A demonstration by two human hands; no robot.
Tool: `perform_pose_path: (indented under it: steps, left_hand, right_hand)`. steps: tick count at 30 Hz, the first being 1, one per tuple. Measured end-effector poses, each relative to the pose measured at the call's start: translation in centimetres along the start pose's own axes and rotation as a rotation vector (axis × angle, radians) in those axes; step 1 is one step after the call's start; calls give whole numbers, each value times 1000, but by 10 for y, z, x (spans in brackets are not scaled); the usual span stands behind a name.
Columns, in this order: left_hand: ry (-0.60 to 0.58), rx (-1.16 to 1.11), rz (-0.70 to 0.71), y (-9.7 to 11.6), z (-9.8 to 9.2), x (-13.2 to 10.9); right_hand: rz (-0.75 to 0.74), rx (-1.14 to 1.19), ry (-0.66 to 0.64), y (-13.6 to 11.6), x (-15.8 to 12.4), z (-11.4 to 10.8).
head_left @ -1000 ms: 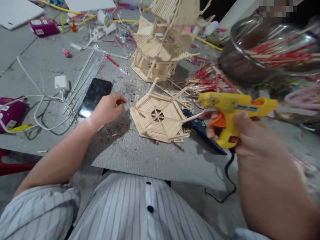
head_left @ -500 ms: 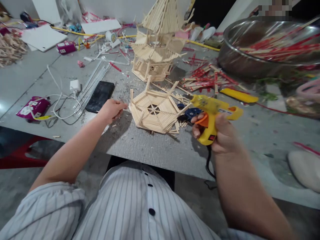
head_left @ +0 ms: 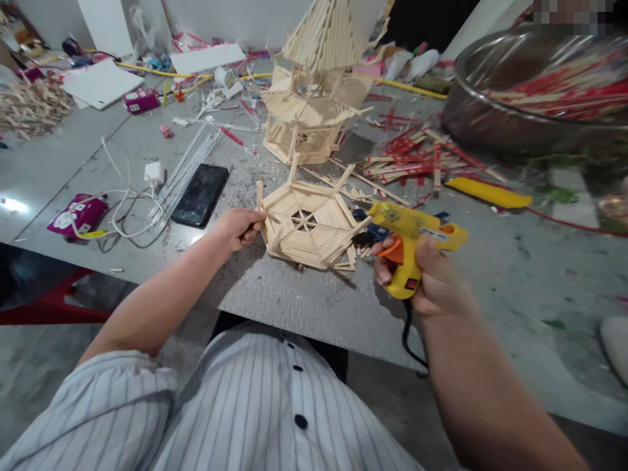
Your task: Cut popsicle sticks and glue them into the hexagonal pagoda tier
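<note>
On the table lies a hexagonal frame of thin wooden sticks, with short posts rising at its corners. The fingers of my left hand are pinched at the frame's left edge; the fingertips partly hide the spot they grip. In my right hand is a yellow hot glue gun, its nozzle pointing left near the frame's right corner. The fingers wrap its handle by the orange trigger. Behind the frame stands a tiered stick pagoda with a pointed roof. A dark blue object is half hidden behind the gun.
A black phone and a white charger with cable lie left. Red-and-wood sticks are scattered behind the gun, near a yellow cutter. A large metal bowl stands back right. The gun's black cord hangs over the table edge.
My left hand has moved right, from beside the frame to its left edge. The glue gun has shifted slightly left and down, closer to the frame. The camera view has shifted a little.
</note>
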State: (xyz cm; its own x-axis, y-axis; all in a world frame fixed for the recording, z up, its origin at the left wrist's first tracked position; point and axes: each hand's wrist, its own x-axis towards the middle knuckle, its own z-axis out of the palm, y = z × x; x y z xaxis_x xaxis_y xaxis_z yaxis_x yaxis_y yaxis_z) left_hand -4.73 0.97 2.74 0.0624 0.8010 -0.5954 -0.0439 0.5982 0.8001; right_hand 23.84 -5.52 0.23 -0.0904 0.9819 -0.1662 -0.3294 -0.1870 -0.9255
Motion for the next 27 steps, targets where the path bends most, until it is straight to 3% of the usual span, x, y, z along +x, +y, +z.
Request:
perform_pose_path:
  steps: [27]
  left_hand:
    - [52, -116, 34, -9, 3, 3]
  right_hand:
    - [45, -28, 16, 2, 1, 0]
